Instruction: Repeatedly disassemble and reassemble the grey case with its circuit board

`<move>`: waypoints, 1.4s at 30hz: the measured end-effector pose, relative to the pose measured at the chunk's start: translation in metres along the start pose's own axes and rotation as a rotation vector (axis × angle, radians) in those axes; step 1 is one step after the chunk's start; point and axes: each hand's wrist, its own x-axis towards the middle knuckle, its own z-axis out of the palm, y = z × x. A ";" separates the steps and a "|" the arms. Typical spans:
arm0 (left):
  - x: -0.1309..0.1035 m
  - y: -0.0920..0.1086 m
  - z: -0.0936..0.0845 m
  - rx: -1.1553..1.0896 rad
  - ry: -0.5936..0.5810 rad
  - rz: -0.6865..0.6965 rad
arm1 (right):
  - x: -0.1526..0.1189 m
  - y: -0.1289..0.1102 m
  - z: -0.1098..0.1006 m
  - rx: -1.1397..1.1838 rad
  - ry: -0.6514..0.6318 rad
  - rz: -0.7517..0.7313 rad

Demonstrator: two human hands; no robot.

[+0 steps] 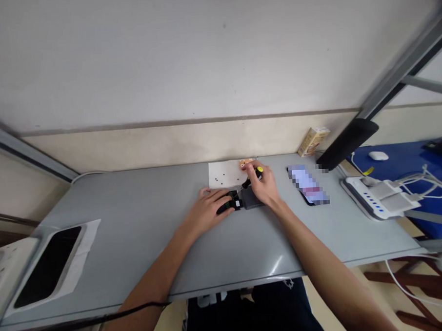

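Observation:
My right hand (pixel 265 187) is closed around a screwdriver (pixel 258 173) with a black and yellow handle. Its thin shaft slants down and left toward a small black device (pixel 235 204) that shows some green, perhaps a circuit board. I cannot make out exactly where the tip touches. My left hand (pixel 211 210) grips this device from the left, fingers lying over its top. A dark grey flat piece (pixel 251 199) lies against the device's right side, partly under my right hand. Behind, several tiny dark screws (pixel 222 179) are spread on a white paper sheet (pixel 214 169), beside a small orange item (pixel 245 162).
Right of my hand lies a phone (pixel 308 185) with a blurred screen. Farther right are a small carton (pixel 312 141), a black upright post (pixel 346 143) and a white power strip (pixel 376 197) with cables. A black tablet-like slab (pixel 49 265) lies at the left.

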 end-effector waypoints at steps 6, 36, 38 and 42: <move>0.000 0.002 -0.003 -0.059 -0.018 -0.040 | 0.009 0.007 -0.017 0.058 0.258 0.199; 0.000 -0.017 0.007 -0.224 0.352 -0.254 | -0.002 -0.002 0.010 0.323 0.165 0.423; 0.000 -0.016 0.006 -0.196 0.358 -0.250 | -0.003 -0.001 0.010 0.310 0.154 0.399; 0.000 -0.013 0.005 -0.163 0.353 -0.253 | -0.004 0.000 0.010 0.272 0.122 0.365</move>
